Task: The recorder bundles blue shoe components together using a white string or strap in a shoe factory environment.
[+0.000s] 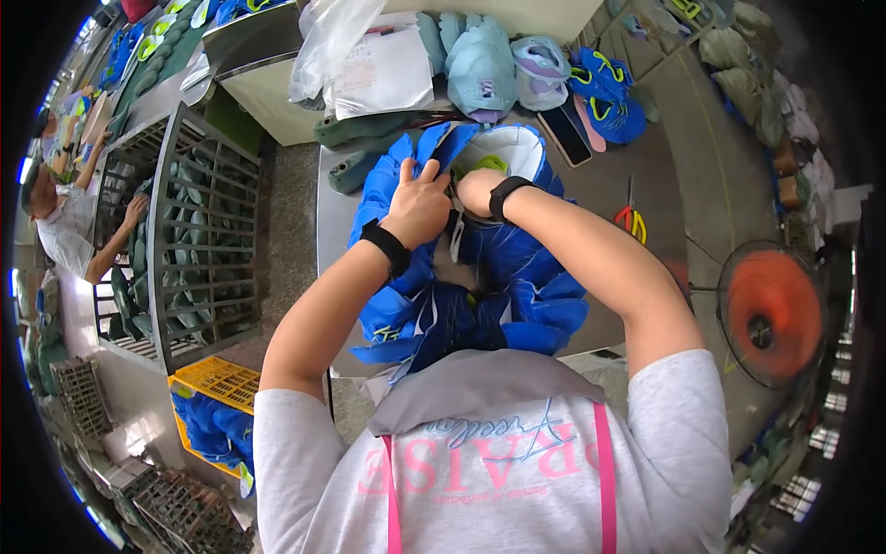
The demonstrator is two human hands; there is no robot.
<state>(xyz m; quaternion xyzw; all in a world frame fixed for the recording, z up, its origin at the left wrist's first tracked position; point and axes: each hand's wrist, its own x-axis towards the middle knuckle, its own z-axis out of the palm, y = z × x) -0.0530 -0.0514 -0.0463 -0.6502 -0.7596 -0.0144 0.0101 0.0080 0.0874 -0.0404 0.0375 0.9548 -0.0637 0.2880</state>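
Observation:
A ring of blue shoe uppers (pixel 540 305) lies bunched on the table in front of me, stacked closely together. My left hand (pixel 421 205) is on the uppers at the far left of the ring, its fingers bent over the blue material and its thumb hidden. Beside it, my right hand (pixel 480 191) is closed at the opening of an upper with a white lining (pixel 519 148); its fingertips are out of sight. Yellow-green material shows inside that opening. A narrow pale strip (pixel 456 238) hangs below my hands, too small to identify.
Behind the uppers are green shoe lasts (pixel 355 171), papers (pixel 383 78), light-blue shoes (pixel 480 74) and a phone (pixel 565 137). Yellow-and-red-handled scissors (pixel 631 222) lie right. An orange fan (pixel 771 314) stands farther right. Left are a metal rack (pixel 205 240), a yellow crate (pixel 217 380) and another person (pixel 69 222).

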